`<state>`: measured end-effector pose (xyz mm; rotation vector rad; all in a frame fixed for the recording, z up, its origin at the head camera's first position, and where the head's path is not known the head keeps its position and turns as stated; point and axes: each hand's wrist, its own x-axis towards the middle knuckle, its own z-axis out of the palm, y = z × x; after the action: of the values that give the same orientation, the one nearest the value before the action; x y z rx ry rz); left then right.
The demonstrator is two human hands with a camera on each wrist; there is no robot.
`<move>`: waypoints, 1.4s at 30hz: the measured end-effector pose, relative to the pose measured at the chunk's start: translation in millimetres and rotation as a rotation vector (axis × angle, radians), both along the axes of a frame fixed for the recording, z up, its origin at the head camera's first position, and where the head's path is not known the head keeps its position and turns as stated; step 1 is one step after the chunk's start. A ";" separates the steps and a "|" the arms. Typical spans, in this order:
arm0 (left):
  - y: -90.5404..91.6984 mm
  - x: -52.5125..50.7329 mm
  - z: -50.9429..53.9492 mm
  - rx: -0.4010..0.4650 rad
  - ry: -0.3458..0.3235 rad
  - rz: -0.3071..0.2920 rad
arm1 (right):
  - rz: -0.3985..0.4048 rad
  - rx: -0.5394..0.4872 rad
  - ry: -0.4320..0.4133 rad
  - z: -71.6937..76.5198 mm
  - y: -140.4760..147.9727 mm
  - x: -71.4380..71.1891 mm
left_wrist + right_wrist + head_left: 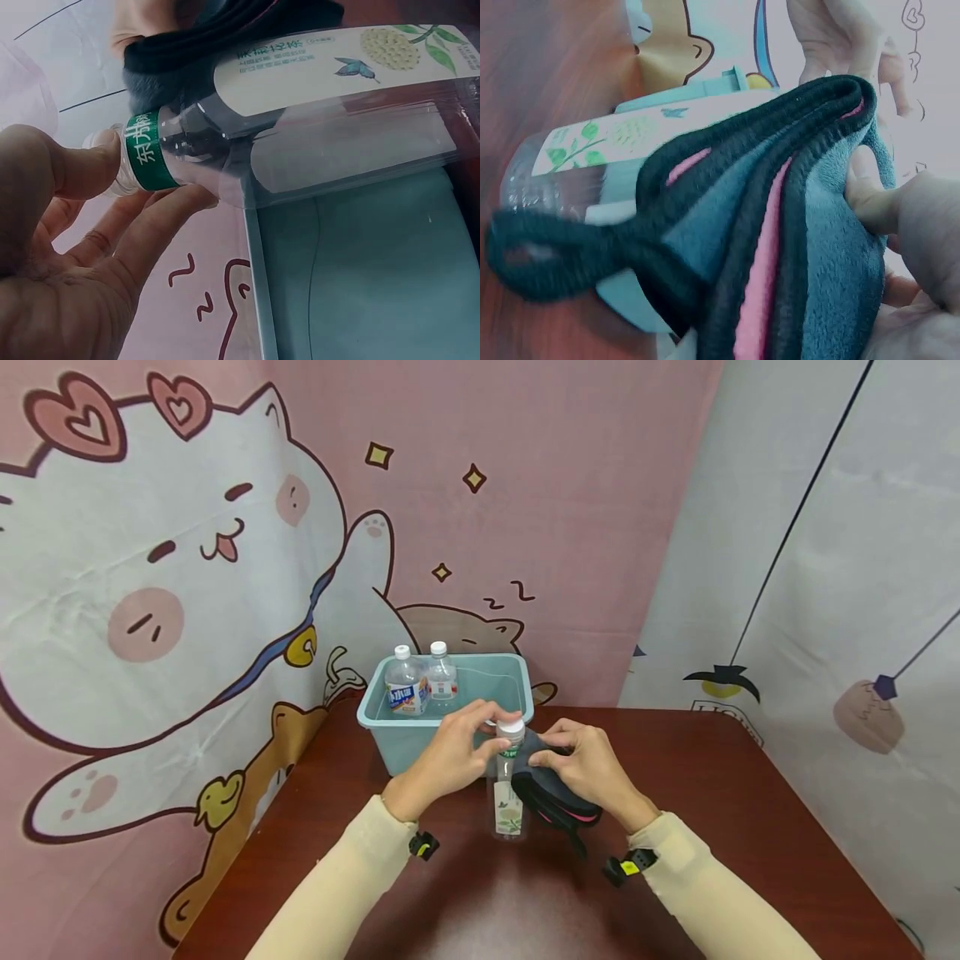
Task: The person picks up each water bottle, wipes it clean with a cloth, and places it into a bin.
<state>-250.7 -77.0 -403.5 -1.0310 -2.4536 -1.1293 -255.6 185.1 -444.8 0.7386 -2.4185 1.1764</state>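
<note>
A clear plastic bottle (507,810) with a white cap and a pale label is upright in front of the bin. My left hand (450,747) holds it by the neck, thumb on one side and fingers on the other. Above the label, a green band (152,150) rings the neck. Pinched in my right hand (594,764) is a folded grey-blue cloth (836,225) with black edging, pink strips and a black hanging loop (555,255). The cloth lies against the bottle's right side near the neck. Whether the bottle's base touches the table cannot be told.
Behind the hands stands a light-blue plastic bin (397,747). Inside it are two capped bottles, one with a blue-and-white label (407,697) and one with a smaller label (443,687). Everything is on a dark red-brown table (690,793), with a cartoon-printed curtain (585,527) behind.
</note>
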 end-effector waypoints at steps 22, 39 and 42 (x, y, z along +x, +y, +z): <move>6.5 1.3 6.2 -0.042 -0.024 -0.003 | -0.058 -0.138 0.027 0.1 14.5 3.0; 14.8 2.0 6.7 0.048 -0.020 0.079 | -0.077 -0.166 0.050 5.7 33.6 3.7; 8.7 -0.7 6.7 0.061 -0.023 0.043 | -0.075 -0.161 0.048 6.8 34.1 3.5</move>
<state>-251.3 -68.3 -396.8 -0.9479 -2.4308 -1.2015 -252.1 219.2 -438.0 0.6148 -2.2606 1.2907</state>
